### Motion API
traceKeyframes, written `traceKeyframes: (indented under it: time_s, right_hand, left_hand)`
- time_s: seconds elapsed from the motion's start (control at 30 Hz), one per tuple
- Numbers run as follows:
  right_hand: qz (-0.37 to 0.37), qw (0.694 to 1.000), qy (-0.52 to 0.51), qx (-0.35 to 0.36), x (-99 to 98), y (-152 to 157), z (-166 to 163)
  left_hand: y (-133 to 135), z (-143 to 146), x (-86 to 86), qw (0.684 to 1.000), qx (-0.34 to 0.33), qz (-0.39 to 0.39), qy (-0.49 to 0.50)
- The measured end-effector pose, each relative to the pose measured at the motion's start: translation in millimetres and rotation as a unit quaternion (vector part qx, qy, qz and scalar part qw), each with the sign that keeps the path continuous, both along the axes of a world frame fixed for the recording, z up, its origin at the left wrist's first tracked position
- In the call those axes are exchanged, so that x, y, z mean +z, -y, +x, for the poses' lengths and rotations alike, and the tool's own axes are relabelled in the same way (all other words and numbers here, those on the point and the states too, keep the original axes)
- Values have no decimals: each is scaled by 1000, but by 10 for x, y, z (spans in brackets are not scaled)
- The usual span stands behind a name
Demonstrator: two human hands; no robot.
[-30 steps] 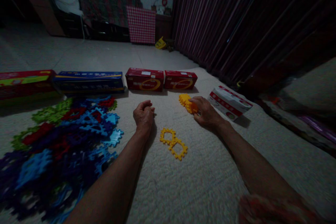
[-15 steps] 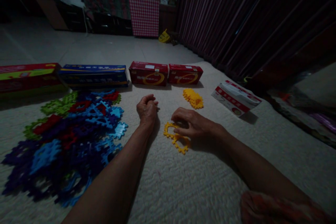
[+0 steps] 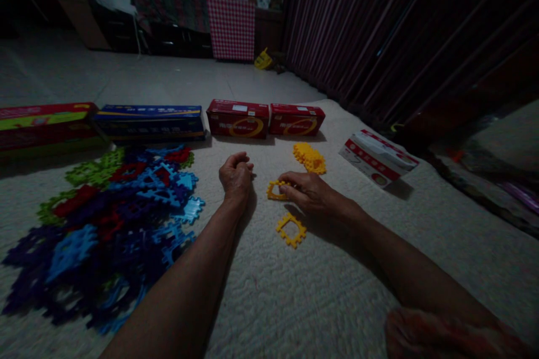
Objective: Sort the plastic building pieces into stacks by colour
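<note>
My right hand point(image 3: 307, 192) pinches a yellow interlocking piece point(image 3: 275, 190) and holds it just above the white blanket point(image 3: 295, 291). A second yellow piece point(image 3: 291, 230) lies flat on the blanket just below that hand. A small stack of yellow pieces point(image 3: 310, 158) sits further away, in front of the red boxes. My left hand point(image 3: 236, 176) rests on the blanket as a loose fist, with nothing visible in it. To its left spreads a big heap of blue, purple, red and green pieces point(image 3: 113, 219).
Two red boxes point(image 3: 265, 119), a blue box point(image 3: 151, 122) and a red-and-green box point(image 3: 44, 123) line the blanket's far edge. A white-and-red box point(image 3: 377, 157) lies at the right. A dark striped curtain point(image 3: 400, 33) hangs on the right, and tiled floor point(image 3: 126, 78) lies beyond.
My right hand came back from the yellow stack to the two joined pieces, pulled one off and lifted it away from me. The other stays on the blanket. My left hand has not moved.
</note>
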State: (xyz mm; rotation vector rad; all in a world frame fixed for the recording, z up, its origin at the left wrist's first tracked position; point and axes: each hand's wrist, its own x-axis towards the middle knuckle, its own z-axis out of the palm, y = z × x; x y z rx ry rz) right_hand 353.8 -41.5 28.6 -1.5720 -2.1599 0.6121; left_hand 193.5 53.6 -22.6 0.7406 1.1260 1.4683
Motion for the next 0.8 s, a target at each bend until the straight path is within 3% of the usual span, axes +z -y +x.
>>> traceKeyframes:
  time_s: [0.1, 0.27, 0.4, 0.6, 0.8]
  right_hand:
    - [68, 996, -9, -61, -123, -53, 71]
    - [97, 995, 27, 11, -237, -78, 56]
    - [75, 995, 54, 44, -253, -77, -4]
    - [79, 996, 30, 29, -177, -87, 103]
    - [125, 986, 99, -54, 54, -172, 640]
  left_hand:
    - [-18, 1, -24, 1000, 1, 4, 1]
    - [-16, -2, -18, 1000, 3, 7, -12]
    - [4, 1, 6, 1000, 7, 3, -11]
    - [19, 4, 16, 1000, 2, 2, 0]
    - [19, 3, 18, 1000, 0, -2, -17]
